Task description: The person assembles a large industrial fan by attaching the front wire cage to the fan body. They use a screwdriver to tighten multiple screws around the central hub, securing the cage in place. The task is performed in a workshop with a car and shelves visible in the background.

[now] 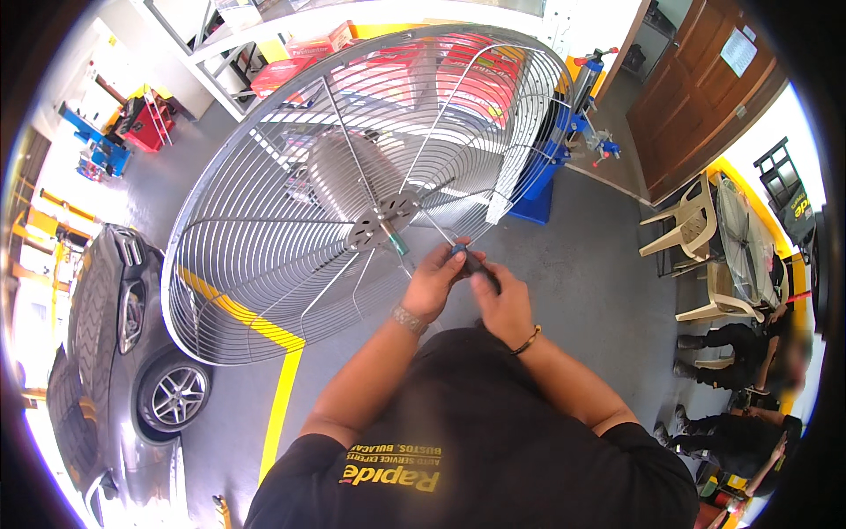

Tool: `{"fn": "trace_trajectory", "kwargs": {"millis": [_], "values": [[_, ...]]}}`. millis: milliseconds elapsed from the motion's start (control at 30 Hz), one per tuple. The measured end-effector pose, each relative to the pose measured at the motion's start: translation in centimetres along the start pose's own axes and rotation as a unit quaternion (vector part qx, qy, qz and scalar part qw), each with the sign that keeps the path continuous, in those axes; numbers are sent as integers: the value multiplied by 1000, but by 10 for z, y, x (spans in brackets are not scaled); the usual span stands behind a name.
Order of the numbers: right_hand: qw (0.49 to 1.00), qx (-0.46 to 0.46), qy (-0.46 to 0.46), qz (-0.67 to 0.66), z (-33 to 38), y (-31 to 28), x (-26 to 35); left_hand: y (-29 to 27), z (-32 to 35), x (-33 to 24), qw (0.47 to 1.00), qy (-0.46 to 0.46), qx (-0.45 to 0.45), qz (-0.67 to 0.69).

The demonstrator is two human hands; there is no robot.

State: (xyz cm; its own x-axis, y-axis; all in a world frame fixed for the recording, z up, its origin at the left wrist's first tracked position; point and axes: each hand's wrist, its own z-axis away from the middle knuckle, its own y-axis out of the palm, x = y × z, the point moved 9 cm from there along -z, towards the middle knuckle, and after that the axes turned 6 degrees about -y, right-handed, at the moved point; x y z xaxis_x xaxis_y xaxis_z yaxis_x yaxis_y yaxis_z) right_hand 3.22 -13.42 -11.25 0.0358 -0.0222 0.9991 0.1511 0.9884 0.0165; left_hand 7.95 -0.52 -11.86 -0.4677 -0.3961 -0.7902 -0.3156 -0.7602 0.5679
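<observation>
A large round wire fan guard [264, 238] stands tilted in front of me, with the fan motor [339, 172] behind its hub plate [381, 220]. A screwdriver [398, 242] with a green-tipped shaft points at the hub plate. My left hand [432, 282] grips its blue handle just below the hub. My right hand [502, 300] presses against the left one and holds a small dark part at the handle's end; what that part is cannot be made out.
A grey car [115, 353] is parked at the lower left beside yellow floor lines [282, 397]. A blue machine [555, 159] stands behind the guard. Plastic chairs [696, 229] and seated people [749, 353] are at the right, near a brown door [705, 88].
</observation>
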Motion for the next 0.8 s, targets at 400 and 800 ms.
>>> {"fn": "trace_trajectory", "kwargs": {"millis": [400,800], "values": [[996,74,17,45,1,12,3,-10,4,3,996,42,-80,1],[909,142,-76,385,-15,34,45,-8,-10,13,994,42,4,103]]}}
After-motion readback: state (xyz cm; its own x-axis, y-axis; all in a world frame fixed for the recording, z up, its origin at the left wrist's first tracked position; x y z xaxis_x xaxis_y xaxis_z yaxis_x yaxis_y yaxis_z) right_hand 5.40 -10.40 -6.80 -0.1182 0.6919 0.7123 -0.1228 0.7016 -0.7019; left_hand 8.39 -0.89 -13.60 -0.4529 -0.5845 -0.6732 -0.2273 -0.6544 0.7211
